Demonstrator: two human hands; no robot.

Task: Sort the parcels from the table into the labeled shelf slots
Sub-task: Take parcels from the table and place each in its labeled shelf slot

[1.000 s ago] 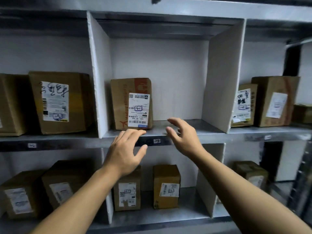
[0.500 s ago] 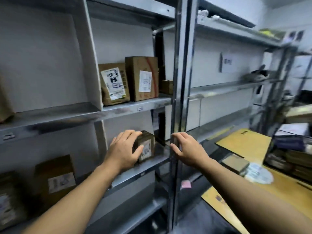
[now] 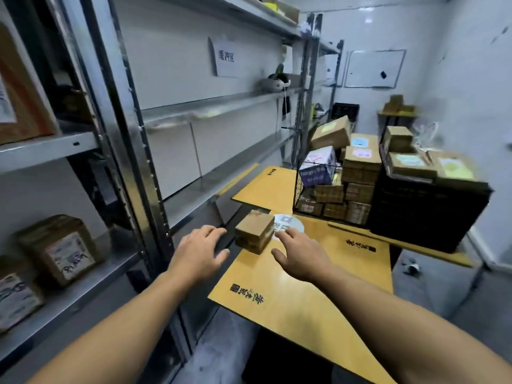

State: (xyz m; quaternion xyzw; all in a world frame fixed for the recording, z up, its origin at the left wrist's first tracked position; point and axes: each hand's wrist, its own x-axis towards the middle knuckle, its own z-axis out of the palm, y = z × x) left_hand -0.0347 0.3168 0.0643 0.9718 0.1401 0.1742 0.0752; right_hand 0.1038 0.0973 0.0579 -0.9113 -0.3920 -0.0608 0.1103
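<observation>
A small brown cardboard parcel lies on the yellow table, near its left edge. My left hand hovers just left of the parcel, fingers apart, holding nothing. My right hand reaches in from the right, fingers spread, its fingertips close to the parcel's right side and over a round white label. The metal shelf rack stands to the left, with labelled parcels on a lower shelf.
A wire basket full of parcels and a black crate stacked with more boxes fill the table's far side. The rack's upright post stands close to my left arm. A whiteboard hangs on the back wall.
The view has swung right from the shelf slots to the table. Both hands have left the shelf and moved down toward the small parcel on the table.
</observation>
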